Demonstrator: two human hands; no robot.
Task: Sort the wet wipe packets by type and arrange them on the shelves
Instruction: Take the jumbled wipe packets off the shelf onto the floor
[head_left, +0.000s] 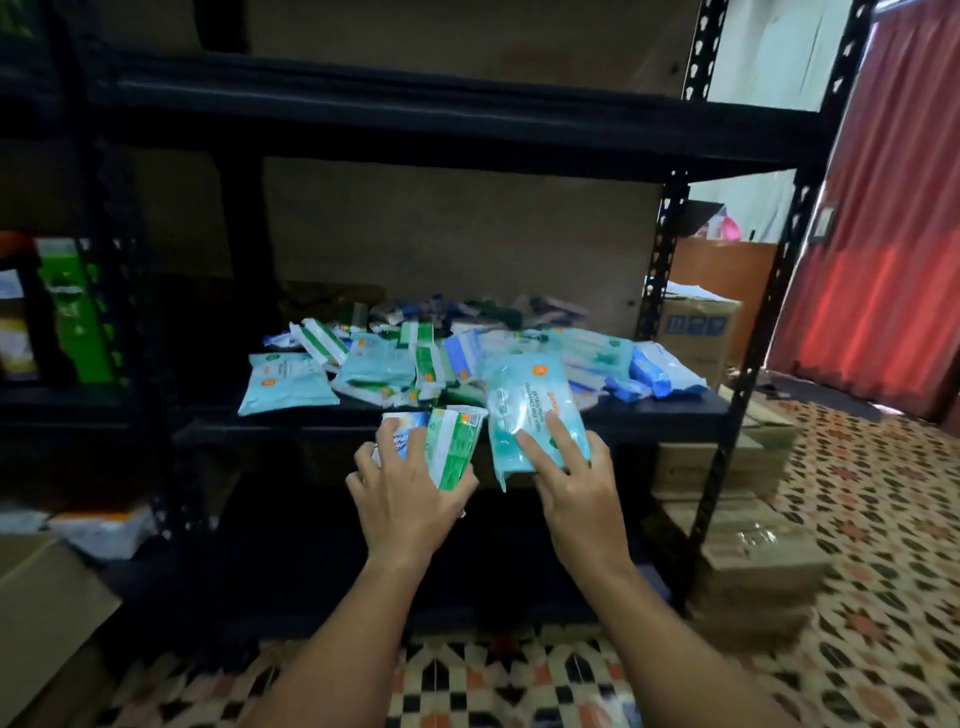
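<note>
Two hands were busy: the left hand (410, 493) gripped small green-and-white packets (451, 446), the right hand (576, 480) held a pale blue packet (530, 410) at the shelf (649, 415) edge. Beyond, the mixed heap (441, 353) lay unsorted, so most work remained.

Mixed pale-blue and green-striped wet wipe packets (415, 358) lie jumbled on the black shelf (649, 410), rearmost seemingly darker.
</note>
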